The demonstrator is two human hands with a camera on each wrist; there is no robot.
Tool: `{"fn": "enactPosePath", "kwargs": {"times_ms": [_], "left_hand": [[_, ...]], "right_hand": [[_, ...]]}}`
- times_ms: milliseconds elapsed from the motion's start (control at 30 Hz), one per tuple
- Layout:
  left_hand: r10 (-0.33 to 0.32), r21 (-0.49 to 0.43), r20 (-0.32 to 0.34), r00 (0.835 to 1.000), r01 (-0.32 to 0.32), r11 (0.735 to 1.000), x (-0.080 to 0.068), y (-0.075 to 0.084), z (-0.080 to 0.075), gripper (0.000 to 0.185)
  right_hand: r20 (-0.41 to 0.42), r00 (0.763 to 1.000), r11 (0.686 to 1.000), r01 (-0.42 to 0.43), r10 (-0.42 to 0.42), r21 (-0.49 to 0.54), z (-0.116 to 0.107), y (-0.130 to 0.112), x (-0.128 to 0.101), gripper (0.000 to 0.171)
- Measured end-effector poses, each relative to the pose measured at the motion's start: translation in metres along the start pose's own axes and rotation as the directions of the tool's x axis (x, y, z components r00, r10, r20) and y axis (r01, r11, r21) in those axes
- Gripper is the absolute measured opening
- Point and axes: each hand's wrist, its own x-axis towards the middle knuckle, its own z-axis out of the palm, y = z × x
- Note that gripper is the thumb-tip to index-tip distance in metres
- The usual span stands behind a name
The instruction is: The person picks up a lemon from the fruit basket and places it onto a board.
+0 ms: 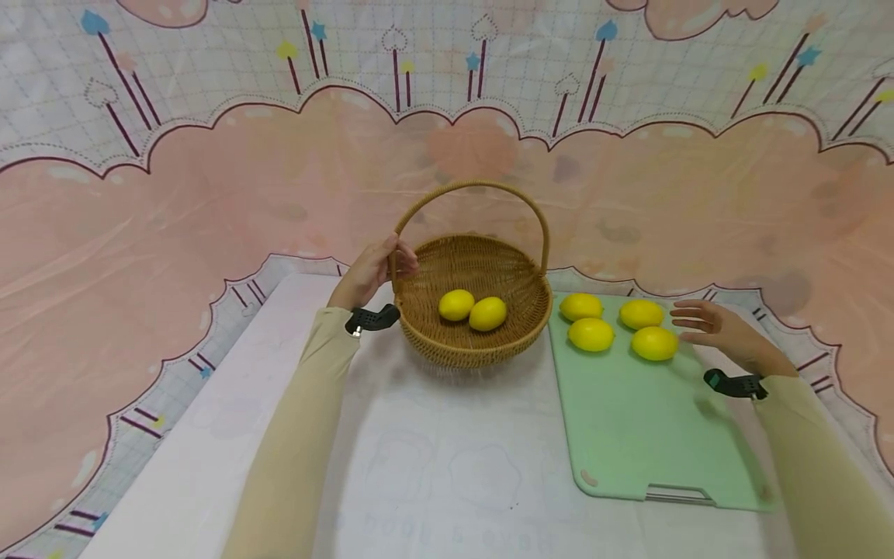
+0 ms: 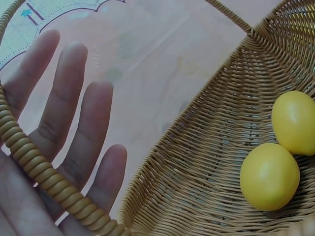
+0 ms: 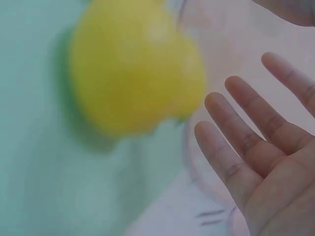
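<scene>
A brown wicker basket (image 1: 475,353) with a tall arched handle stands at the back middle of the table, with two lemons (image 1: 456,305) lying inside. My left hand (image 1: 370,272) is at the left foot of that handle (image 2: 54,184); in the left wrist view its fingers reach past the handle, extended and spread, not wrapped round it. Several more lemons (image 1: 590,335) lie in two pairs at the far end of a green cutting board (image 1: 649,419). Just right of the nearest lemon (image 1: 655,343), my right hand (image 1: 726,330) hovers with fingers extended, holding nothing.
A white table (image 1: 433,450) with faint printing bears the basket and board. Patterned pink cloth (image 1: 307,171) hangs behind and along both sides. A metal-edged slot handle (image 1: 679,494) is set in the board's near edge.
</scene>
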Motion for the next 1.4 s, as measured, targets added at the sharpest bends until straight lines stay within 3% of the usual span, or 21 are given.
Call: {"fn": "enactPosePath", "kwargs": {"times_ms": [267,500,633,733,900,1233,1400], "left_hand": [[-0.026,0.019,0.012,1.000,0.025,0.999,-0.009,0.013,0.006,0.045],[-0.022,0.028,0.019,1.000,0.022,0.999,-0.009,0.014,0.006,0.045],[-0.020,0.033,0.020,1.000,0.020,0.999,-0.009,0.015,0.006,0.045],[-0.022,0.031,0.023,0.999,0.021,0.999,-0.009,0.015,0.006,0.045],[-0.021,0.032,0.034,0.999,0.020,0.999,-0.006,0.011,0.003,0.046],[-0.023,0.042,0.043,0.999,0.021,0.999,0.002,-0.001,-0.007,0.044],[-0.031,0.129,0.089,0.996,0.019,0.991,0.001,0.002,-0.012,0.045]], "right_hand": [[0.036,0.994,0.991,0.104,-0.101,-0.081,0.001,-0.070,0.023,0.049],[0.207,0.971,0.969,0.162,-0.122,-0.185,0.024,-0.127,0.059,0.050],[0.324,0.934,0.955,0.221,-0.149,-0.197,0.041,-0.156,0.083,0.051],[0.411,0.894,0.953,0.262,-0.180,-0.152,0.056,-0.171,0.100,0.050],[0.502,0.853,0.966,0.232,-0.144,-0.117,0.079,-0.186,0.128,0.049],[0.511,0.859,0.986,0.100,-0.018,-0.133,0.122,-0.194,0.173,0.048],[0.468,0.883,0.974,0.128,-0.028,-0.184,0.139,-0.190,0.190,0.041]]}}
